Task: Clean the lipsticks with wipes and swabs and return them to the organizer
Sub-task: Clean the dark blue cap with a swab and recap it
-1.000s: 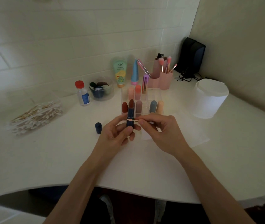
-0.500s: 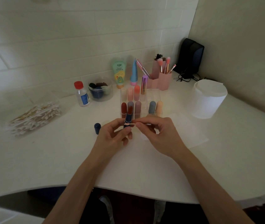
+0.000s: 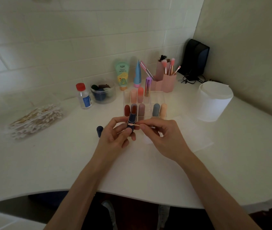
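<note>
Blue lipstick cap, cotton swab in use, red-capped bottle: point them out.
blue lipstick cap (image 3: pixel 99 130): head view, middle of its side.
cotton swab (image 3: pixel 136 125): head view, bare stick beside the tip.
red-capped bottle (image 3: pixel 85 101): head view, blue label.

We're at a home vanity corner: white bench (image 3: pixel 65 163) against a tiled wall (image 3: pixel 65 47), pink brush holder (image 3: pixel 169 83) and cream tubes (image 3: pixel 122 75) lined along the back. Clear lipstick organizer (image 3: pixel 156 100) in the middle, cotton swabs (image 3: pixel 37 118) off to the left, black speaker (image 3: pixel 196 55) in the corner.
</note>
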The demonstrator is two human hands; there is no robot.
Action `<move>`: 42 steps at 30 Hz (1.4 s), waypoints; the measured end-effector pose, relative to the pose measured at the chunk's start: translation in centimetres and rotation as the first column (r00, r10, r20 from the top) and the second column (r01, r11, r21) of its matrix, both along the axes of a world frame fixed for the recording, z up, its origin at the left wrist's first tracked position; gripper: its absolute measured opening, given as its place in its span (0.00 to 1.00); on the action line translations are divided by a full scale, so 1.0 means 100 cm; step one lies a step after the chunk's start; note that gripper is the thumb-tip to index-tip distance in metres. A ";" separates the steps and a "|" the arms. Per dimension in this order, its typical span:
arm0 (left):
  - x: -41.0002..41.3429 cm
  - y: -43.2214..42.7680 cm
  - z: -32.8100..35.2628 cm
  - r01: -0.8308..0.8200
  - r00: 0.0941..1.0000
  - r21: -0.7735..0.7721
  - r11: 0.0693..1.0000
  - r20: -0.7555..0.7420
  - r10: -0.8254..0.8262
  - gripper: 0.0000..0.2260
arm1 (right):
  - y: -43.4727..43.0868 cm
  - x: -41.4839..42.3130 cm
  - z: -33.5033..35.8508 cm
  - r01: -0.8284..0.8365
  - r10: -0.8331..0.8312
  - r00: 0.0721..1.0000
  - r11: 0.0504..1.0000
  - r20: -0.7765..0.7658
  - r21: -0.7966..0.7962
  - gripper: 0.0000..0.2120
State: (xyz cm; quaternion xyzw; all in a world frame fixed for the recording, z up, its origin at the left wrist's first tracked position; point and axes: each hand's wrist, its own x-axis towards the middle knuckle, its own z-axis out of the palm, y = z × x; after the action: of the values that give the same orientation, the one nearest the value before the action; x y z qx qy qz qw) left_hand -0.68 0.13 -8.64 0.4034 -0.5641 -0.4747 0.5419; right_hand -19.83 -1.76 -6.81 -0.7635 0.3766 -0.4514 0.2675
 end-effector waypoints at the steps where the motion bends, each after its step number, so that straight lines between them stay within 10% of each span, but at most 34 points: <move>1: 0.000 0.000 0.000 -0.004 1.000 0.006 1.000 -0.028 0.004 0.09 | 0.000 0.000 0.000 0.001 -0.001 1.000 1.000 0.002 0.000 0.09; 42: -0.002 0.004 0.003 -0.040 0.991 -0.029 0.999 0.128 0.044 0.12 | 0.000 0.001 0.001 0.024 -0.023 0.998 1.000 0.053 -0.012 0.08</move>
State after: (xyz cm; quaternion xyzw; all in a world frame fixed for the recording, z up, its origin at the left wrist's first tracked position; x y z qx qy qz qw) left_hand -0.86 0.50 -8.30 0.4375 -0.5955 -0.4287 0.5197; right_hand -19.73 -1.76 -6.76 -0.7485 0.3754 -0.4769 0.2672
